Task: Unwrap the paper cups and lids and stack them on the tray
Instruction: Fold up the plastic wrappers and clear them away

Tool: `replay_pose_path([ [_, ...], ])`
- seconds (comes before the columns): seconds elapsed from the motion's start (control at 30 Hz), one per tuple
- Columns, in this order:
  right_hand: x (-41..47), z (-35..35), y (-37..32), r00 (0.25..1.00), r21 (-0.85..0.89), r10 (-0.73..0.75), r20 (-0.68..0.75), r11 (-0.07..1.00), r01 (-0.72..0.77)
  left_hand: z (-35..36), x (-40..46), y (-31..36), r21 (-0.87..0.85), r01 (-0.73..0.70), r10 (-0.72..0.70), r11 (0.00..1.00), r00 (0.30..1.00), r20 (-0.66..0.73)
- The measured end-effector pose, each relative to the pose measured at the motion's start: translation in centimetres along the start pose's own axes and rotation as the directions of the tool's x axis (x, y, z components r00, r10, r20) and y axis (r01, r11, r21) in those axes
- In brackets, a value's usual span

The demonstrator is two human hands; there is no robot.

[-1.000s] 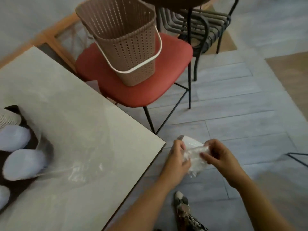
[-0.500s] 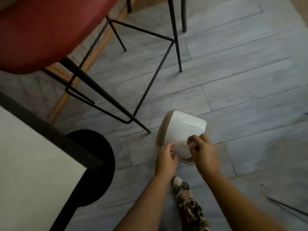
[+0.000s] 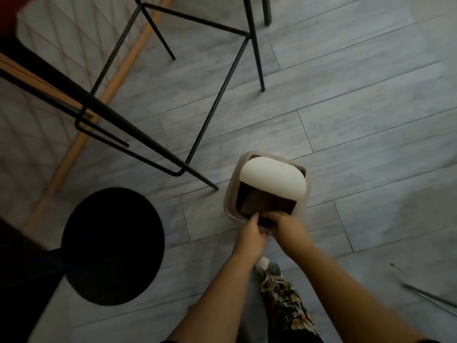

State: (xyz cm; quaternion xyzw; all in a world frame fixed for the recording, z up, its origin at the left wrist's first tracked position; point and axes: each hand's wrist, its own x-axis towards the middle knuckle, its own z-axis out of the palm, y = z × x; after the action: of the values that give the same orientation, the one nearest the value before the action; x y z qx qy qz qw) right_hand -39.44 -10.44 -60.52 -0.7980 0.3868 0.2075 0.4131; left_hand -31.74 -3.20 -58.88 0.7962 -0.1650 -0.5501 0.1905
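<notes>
Hands meet at the near edge of a small floor bin (image 3: 231, 194), white swing lid (image 3: 273, 178) tipped open; left hand (image 3: 249, 235) and right hand (image 3: 286, 225) have fingers curled at the opening, but whether they hold anything is hidden. No cups, lids or tray in view, so progress can't be read. Likely a wrapper-disposal step, with stacking left.

Cafe/dining area: metal chair legs (image 3: 254, 45), round table base (image 3: 111, 246).
</notes>
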Motion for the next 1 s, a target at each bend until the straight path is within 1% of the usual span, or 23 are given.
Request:
replay_pose_path([
  [0.1, -2.9, -2.0, -1.1, 0.99, 0.085, -0.054, -0.128, 0.994, 0.065, -0.7, -3.1, 2.0, -0.024, -0.039, 0.037, 0.999, 0.996, -0.081],
  [0.2, -6.7, -5.5, -3.3, 0.956, 0.117, -0.155, -0.249, 0.975, 0.189, -1.6, -7.5, 5.2, -0.073, -0.125, 0.109, 0.99, 0.975, -0.192],
  [0.27, -9.8, -8.3, -5.4, 0.924, 0.123, -0.214, -0.317, 0.957, 0.264, -2.5, -11.4, 7.8, -0.094, -0.194, 0.165, 0.976, 0.952, -0.257],
  [0.33, -13.0, -11.3, -8.0, 0.883, 0.122, -0.244, -0.402, 0.941, 0.316, -3.7, -15.8, 10.2, -0.111, -0.287, 0.237, 0.952, 0.913, -0.331],
  [0.4, -16.1, -14.2, -10.8, 0.829, 0.119, -0.274, -0.488, 0.92, 0.374, -5.3, -20.1, 12.3, -0.101, -0.396, 0.323, 0.913, 0.851, -0.413],
  [0.47, -18.7, -16.6, -13.9, 0.77, 0.095, -0.333, -0.544, 0.888, 0.451, -7.4, -24.1, 14.0, -0.077, -0.488, 0.391, 0.869, 0.774, -0.499],
  [0.6, -22.5, -19.6, -20.6, 0.686, 0.095, -0.463, -0.561, 0.788, 0.608, -12.5, -31.2, 15.6, 0.019, -0.629, 0.485, 0.777, 0.58, -0.654],
  [0.7, -23.8, -20.1, -26.0, 0.602, 0.021, -0.587, -0.542, 0.706, 0.708, -17.3, -35.4, 15.3, 0.079, -0.691, 0.491, 0.719, 0.424, -0.761],
  [0.73, -23.9, -19.9, -27.7, 0.577, -0.007, -0.625, -0.525, 0.682, 0.732, -19.0, -36.4, 14.8, 0.097, -0.686, 0.469, 0.722, 0.382, -0.796],
  [0.8, -23.9, -19.2, -31.2, 0.538, -0.056, -0.684, -0.492, 0.642, 0.765, -22.5, -38.1, 13.4, 0.14, -0.637, 0.403, 0.758, 0.289, -0.868],
  [0.87, -23.6, -18.2, -34.4, 0.514, -0.074, -0.722, -0.463, 0.61, 0.789, -25.8, -39.0, 11.2, 0.179, -0.537, 0.327, 0.824, 0.194, -0.925],
  [0.9, -23.4, -17.7, -36.0, 0.504, -0.073, -0.741, -0.444, 0.591, 0.804, -27.4, -39.2, 10.0, 0.187, -0.479, 0.295, 0.858, 0.16, -0.942],
  [0.93, -23.1, -17.1, -37.6, 0.497, -0.069, -0.761, -0.418, 0.572, 0.818, -28.8, -39.2, 8.7, 0.187, -0.409, 0.265, 0.893, 0.142, -0.954],
  [0.97, -22.8, -16.6, -39.2, 0.494, -0.069, -0.778, -0.388, 0.559, 0.826, -30.1, -39.1, 7.3, 0.179, -0.317, 0.232, 0.931, 0.14, -0.963],
  [1.0, -22.5, -15.9, -40.6, 0.5, -0.07, -0.791, -0.352, 0.555, 0.829, -31.2, -39.0, 6.0, 0.158, -0.206, 0.191, 0.966, 0.152, -0.97],
])
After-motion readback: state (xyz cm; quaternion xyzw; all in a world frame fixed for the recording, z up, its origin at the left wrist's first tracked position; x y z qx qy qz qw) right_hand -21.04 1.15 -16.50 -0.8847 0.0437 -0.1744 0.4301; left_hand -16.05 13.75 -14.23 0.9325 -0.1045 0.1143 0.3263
